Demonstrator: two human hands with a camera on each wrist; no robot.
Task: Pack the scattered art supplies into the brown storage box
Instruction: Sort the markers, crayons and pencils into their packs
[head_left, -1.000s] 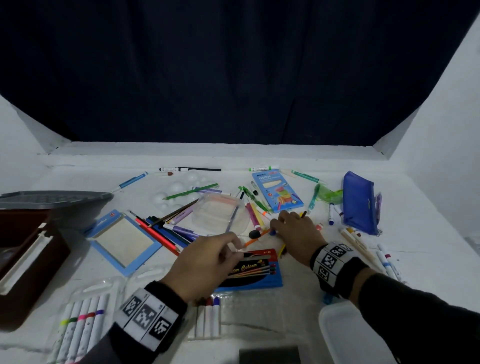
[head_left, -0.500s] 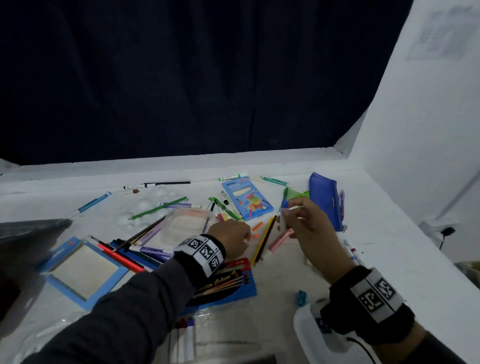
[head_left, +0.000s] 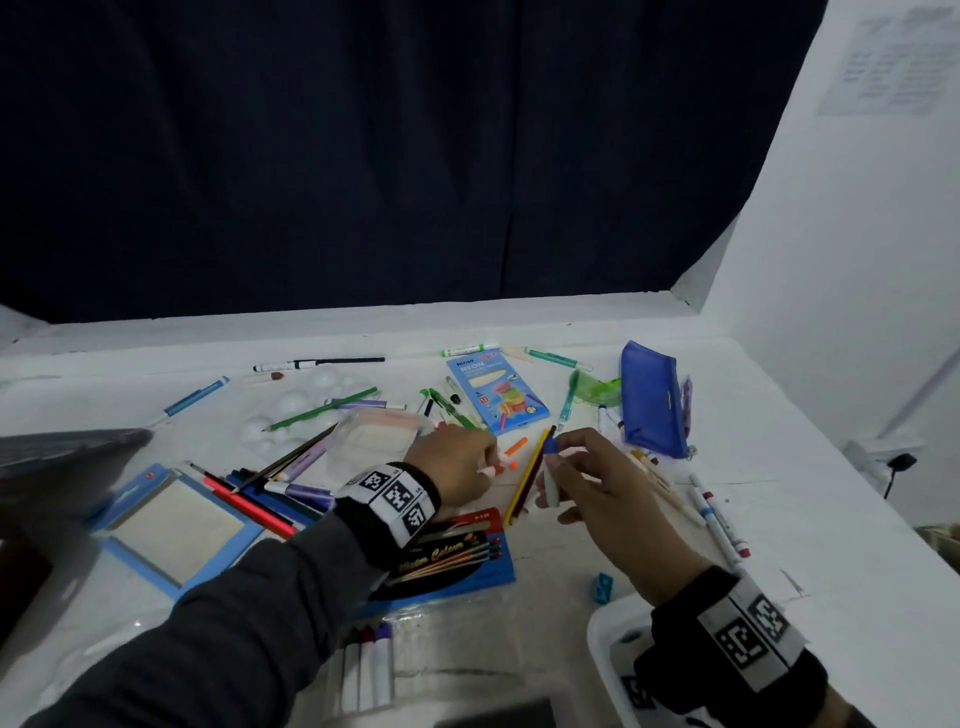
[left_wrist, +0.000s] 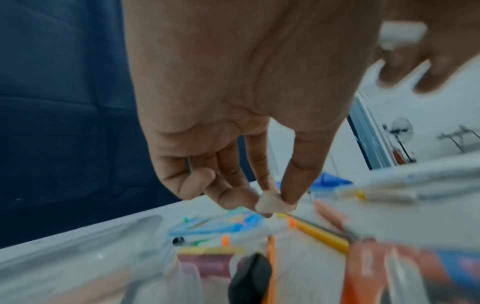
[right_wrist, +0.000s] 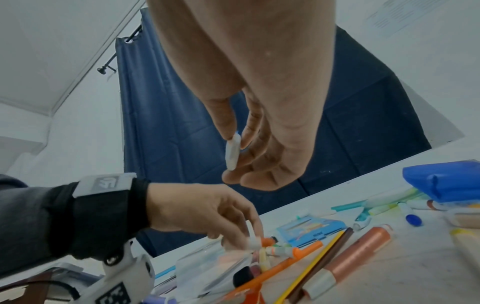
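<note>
Pens, markers and pencils lie scattered over the white table (head_left: 571, 551). My right hand (head_left: 550, 462) is raised a little above it and holds a white marker with a blue cap (head_left: 551, 488) between thumb and fingers; the right wrist view shows the hand (right_wrist: 235, 144) pinching the white marker (right_wrist: 232, 153). Just left of it, my left hand (head_left: 485, 467) pinches the end of a short white marker (head_left: 491, 470) beside loose orange caps (head_left: 516, 445). In the left wrist view its fingertips (left_wrist: 291, 195) close on that white end (left_wrist: 272, 203). The brown box is only a dark blur (head_left: 21, 577) at the far left.
A blue pencil case (head_left: 649, 400) and a neon crayon box (head_left: 496, 395) lie behind the hands. Yellow and brown pencils (head_left: 530, 480) lie between them. A clear container (head_left: 374, 441), a blue-framed board (head_left: 176, 525), a watercolour pack (head_left: 452, 561) and a white tub (head_left: 608, 639) surround them.
The head view has swung right. My right hand lifted the blue-capped marker off the table and drew it toward me. My left hand moved right and pinched a short marker.
</note>
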